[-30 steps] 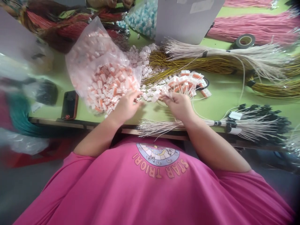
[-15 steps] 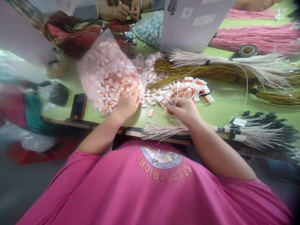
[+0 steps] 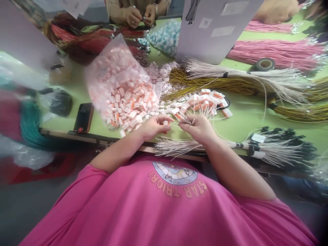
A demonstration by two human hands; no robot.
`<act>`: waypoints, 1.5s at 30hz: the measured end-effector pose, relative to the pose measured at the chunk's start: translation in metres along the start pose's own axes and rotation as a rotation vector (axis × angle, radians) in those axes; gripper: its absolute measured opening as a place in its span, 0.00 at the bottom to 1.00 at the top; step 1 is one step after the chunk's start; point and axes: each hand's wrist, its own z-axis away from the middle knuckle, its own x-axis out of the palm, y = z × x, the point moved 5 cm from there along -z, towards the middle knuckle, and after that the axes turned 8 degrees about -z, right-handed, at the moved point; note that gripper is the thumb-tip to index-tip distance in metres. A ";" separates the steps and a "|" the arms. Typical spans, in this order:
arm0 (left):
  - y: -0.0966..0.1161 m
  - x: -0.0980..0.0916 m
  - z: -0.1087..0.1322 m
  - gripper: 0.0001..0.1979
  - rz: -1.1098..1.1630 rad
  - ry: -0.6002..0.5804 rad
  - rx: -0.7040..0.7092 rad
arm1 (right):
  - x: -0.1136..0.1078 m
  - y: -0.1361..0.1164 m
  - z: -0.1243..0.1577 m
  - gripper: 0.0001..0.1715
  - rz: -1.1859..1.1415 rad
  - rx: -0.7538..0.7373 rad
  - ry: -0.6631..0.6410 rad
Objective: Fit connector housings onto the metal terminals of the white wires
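Note:
Between the thumb and fingers of my left hand (image 3: 155,128) is a small orange-and-white connector (image 3: 166,123). My right hand (image 3: 201,129) is closed on a bunch of thin white wires (image 3: 189,119), their tips pointing left toward that connector. A thin wire spans the small gap between my hands; whether it enters the connector is too small to tell. Just beyond my right hand lies a cluster of orange-and-white connectors (image 3: 202,99) with white wires on them. Loose connectors (image 3: 130,102) spill from a clear plastic bag (image 3: 112,61) beyond my left hand.
A tied bundle of white wires with black ends (image 3: 241,145) lies along the front edge. Behind are yellow wires (image 3: 238,83), pink wires (image 3: 271,51) and a tape roll (image 3: 265,64). A phone (image 3: 83,117) lies left. Across the table are another person's hands (image 3: 139,16).
My left hand has left the connector pile, moving right and nearer to me, and now pinches one connector. My right hand, still holding the wires, has shifted slightly toward me.

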 end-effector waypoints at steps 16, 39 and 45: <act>-0.007 0.003 -0.003 0.15 0.235 -0.002 -0.035 | 0.006 0.003 0.000 0.08 0.145 -0.045 0.149; -0.006 0.002 -0.001 0.15 0.043 0.114 0.034 | 0.007 0.007 -0.001 0.08 0.123 -0.025 0.139; -0.007 0.000 -0.002 0.15 0.067 0.128 0.029 | 0.008 0.007 -0.001 0.08 0.123 -0.033 0.124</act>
